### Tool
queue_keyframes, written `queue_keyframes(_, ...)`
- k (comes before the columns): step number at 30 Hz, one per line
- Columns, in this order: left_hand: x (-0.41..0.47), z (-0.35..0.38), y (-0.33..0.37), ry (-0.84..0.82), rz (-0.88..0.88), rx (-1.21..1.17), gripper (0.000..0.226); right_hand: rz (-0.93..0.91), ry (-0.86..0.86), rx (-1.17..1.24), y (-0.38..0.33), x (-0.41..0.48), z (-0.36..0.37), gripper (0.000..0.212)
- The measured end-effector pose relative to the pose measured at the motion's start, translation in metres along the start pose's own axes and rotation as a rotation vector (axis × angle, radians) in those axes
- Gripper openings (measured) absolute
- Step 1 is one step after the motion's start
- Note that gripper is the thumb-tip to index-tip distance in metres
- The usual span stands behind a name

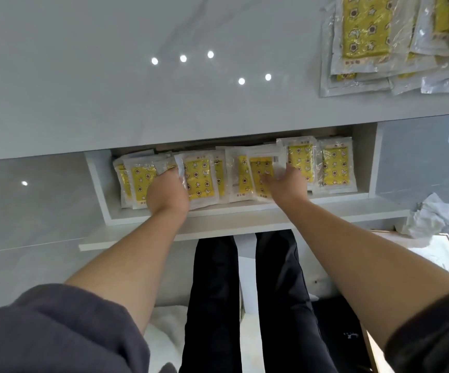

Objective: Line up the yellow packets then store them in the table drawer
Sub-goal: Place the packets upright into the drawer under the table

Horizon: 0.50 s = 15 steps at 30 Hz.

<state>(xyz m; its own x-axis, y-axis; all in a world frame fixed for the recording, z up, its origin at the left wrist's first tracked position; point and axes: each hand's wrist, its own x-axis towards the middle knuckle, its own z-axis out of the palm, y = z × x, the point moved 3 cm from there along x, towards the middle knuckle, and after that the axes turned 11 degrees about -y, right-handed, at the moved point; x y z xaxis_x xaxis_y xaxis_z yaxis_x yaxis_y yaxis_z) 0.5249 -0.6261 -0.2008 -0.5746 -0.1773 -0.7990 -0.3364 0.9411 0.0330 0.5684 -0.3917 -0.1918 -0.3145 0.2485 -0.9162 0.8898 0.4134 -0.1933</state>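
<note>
Beyond dark grey sleeves (56, 327), the right hand (288, 184) presses flat on clear-wrapped yellow packets (199, 181) being stored in the open white drawer (245, 211), the left hand (167, 192) with its grip hidden among them; next, probably, the leftover pile (366, 30) on the table (137, 103).

Glossy clear-plastic yellow packets (199, 181), matt white drawer (245, 211), polished marble-look table (110, 76).

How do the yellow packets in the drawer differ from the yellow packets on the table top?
The drawer packets form a row, side by side and overlapping, inside the open drawer; the table packets lie in a loose fanned pile on the table top. The left hand and the right hand touch the drawer packets; nothing touches the table packets. Both have the same yellow print in clear wrappers.
</note>
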Motion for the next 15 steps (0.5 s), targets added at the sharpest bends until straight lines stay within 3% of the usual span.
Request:
queue_keyframes(2,0.000,-0.008,-0.014,0.013,-0.012,0.016,0.024,0.038,-0.033,0.028,0.003,-0.001,-0.006,0.064)
queue_keyframes(8,0.015,-0.028,-0.057,-0.044,-0.157,0.017,0.013,0.119,0.028,-0.012,0.027,0.016,-0.027,0.036)
queue_keyframes(13,0.019,-0.029,-0.059,-0.052,-0.331,-0.088,0.056,0.173,0.202,-0.379,0.033,0.019,-0.042,0.050)
queue_keyframes(15,0.017,-0.030,-0.048,-0.018,-0.272,-0.030,0.063,0.145,0.258,-0.512,0.027,0.020,-0.048,0.064)
